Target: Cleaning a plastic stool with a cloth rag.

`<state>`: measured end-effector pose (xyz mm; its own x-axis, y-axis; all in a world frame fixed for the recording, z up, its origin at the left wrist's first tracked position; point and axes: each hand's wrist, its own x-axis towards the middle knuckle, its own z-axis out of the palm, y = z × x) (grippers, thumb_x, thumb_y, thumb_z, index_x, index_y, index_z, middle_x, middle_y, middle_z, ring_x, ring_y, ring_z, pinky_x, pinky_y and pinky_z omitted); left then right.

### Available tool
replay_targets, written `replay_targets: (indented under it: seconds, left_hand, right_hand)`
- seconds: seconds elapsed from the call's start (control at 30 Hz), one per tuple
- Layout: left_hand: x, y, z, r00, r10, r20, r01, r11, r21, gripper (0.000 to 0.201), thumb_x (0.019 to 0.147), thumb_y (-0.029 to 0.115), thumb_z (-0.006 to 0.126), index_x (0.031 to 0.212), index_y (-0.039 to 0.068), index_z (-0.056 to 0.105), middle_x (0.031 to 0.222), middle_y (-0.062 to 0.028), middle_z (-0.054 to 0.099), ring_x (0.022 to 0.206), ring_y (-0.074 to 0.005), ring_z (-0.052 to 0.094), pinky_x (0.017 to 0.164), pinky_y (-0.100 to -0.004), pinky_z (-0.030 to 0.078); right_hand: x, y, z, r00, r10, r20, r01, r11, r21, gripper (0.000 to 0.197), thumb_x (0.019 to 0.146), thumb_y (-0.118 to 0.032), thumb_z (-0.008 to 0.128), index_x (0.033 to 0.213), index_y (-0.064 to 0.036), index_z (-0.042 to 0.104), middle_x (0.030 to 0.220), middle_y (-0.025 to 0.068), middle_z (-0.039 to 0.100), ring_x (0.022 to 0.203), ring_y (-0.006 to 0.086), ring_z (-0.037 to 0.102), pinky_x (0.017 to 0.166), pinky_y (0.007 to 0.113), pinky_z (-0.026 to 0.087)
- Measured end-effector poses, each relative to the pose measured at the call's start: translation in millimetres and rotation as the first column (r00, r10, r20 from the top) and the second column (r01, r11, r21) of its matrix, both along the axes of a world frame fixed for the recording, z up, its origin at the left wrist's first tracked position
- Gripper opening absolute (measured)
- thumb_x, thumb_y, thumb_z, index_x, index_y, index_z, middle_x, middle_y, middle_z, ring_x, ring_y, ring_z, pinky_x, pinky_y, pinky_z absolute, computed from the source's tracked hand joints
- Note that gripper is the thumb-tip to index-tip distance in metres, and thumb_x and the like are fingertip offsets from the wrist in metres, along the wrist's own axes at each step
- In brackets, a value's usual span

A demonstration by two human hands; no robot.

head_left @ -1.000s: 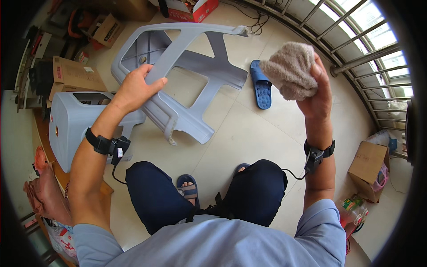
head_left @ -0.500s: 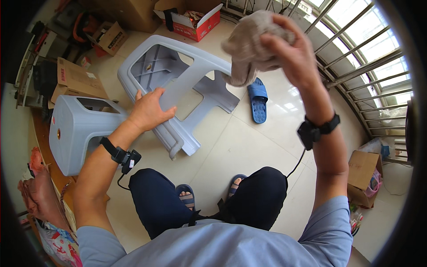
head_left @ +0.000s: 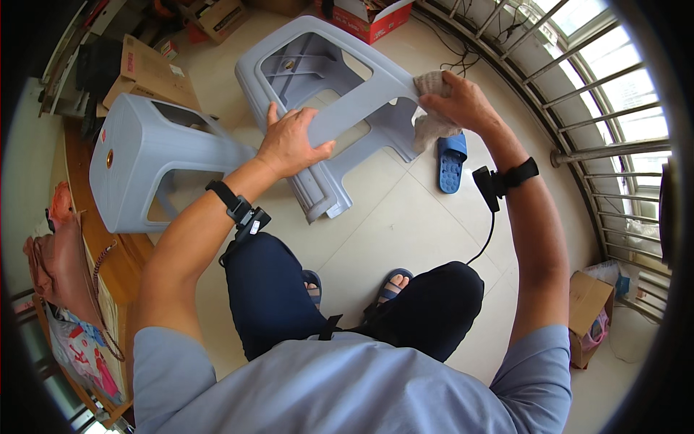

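A grey-blue plastic stool [head_left: 347, 101] lies tipped on its side in front of me, its hollow underside partly showing. My left hand [head_left: 291, 141] grips the stool's near edge, with the thumb apart and the fingers over the rim. At the far right end of the stool, my right hand [head_left: 463, 105] holds a beige-grey cloth [head_left: 432, 130] against a leg. The fingers are closed round the cloth, and it hides the leg's tip. A second stool of the same colour [head_left: 130, 166] stands to the left, below my left forearm.
A blue slipper [head_left: 450, 165] lies on the tiled floor just past the cloth. Cardboard boxes [head_left: 148, 76] stand at the left, and a red box [head_left: 376, 25] at the back. Metal window bars [head_left: 600, 155] curve along the right. A wooden bench [head_left: 116, 253] runs along the left.
My right hand has brought the cloth down from the air onto the stool's far leg. The view has shifted, so the stool and my left hand, still on it, appear farther right.
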<state>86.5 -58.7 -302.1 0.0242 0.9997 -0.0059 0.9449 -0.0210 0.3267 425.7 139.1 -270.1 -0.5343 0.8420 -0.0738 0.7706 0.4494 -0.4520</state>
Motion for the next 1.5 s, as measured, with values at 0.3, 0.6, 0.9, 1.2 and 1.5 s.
replay_targets:
  seconds: [0.3,0.6,0.9,1.2,1.5]
  left_hand:
    - [-3.4,2.3,-5.2,0.998,-0.008,0.063,0.005,0.999,0.045,0.074,0.091,0.055,0.076,0.144,0.005,0.061,0.135,-0.0172,0.071,0.137,-0.0335,0.063,0.133,-0.0695,0.012]
    - [3.2,27.2,-6.5,0.995,0.060,0.082,-0.065,0.996,0.057,0.076,0.093,0.062,0.071,0.144,0.006,0.063,0.134,-0.0155,0.074,0.135,-0.0309,0.065,0.130,-0.0737,0.013]
    - [-45.6,52.0,-26.5,0.950,-0.240,0.200,0.236,0.971,0.045,0.067,0.106,0.063,0.062,0.139,0.005,0.067,0.111,-0.0225,0.080,0.124,-0.0394,0.069,0.127,-0.0485,0.036]
    - [-38.0,69.4,-28.4,0.951,-0.183,0.249,0.156,0.980,0.124,0.069,0.101,0.068,0.066,0.128,0.005,0.074,0.119,-0.0213,0.081,0.119,-0.0424,0.070,0.115,-0.0458,0.046]
    - [-46.2,70.7,-34.5,0.928,-0.157,0.337,0.129,0.986,0.104,0.062,0.099,0.060,0.075,0.132,0.007,0.076,0.129,-0.0177,0.079,0.125,-0.0432,0.067,0.111,-0.0480,0.051]
  right_hand:
    - [49.6,23.3,-36.6,0.783,-0.446,-0.433,0.441,0.890,-0.120,0.043,0.091,-0.026,0.083,0.122,0.0033,0.076,0.112,0.0201,0.082,0.102,0.0306,0.080,0.089,0.041,0.062]
    - [-38.3,-120.9,72.8,0.652,-0.170,-0.739,0.092,0.985,-0.145,0.032,0.100,-0.018,0.081,0.125,0.0002,0.073,0.109,0.0072,0.078,0.095,0.0150,0.075,0.082,0.031,0.062]
    - [-149.7,-231.5,9.6,0.923,0.386,0.013,-0.378,0.896,0.232,0.084,0.076,-0.027,0.098,0.143,0.0004,0.055,0.143,0.0234,0.056,0.130,0.0439,0.058,0.107,0.052,0.051]
    - [-175.1,-226.2,15.5,0.947,0.053,0.316,-0.123,0.971,0.204,0.104,0.070,-0.039,0.102,0.146,0.0077,0.049,0.149,0.0255,0.054,0.137,0.0413,0.056,0.111,0.052,0.048]
    - [-177.3,-185.5,6.3,0.996,-0.059,0.067,0.053,0.995,0.079,0.071,0.079,-0.037,0.098,0.119,0.0051,0.057,0.125,0.0287,0.069,0.107,0.0442,0.074,0.089,0.047,0.062]
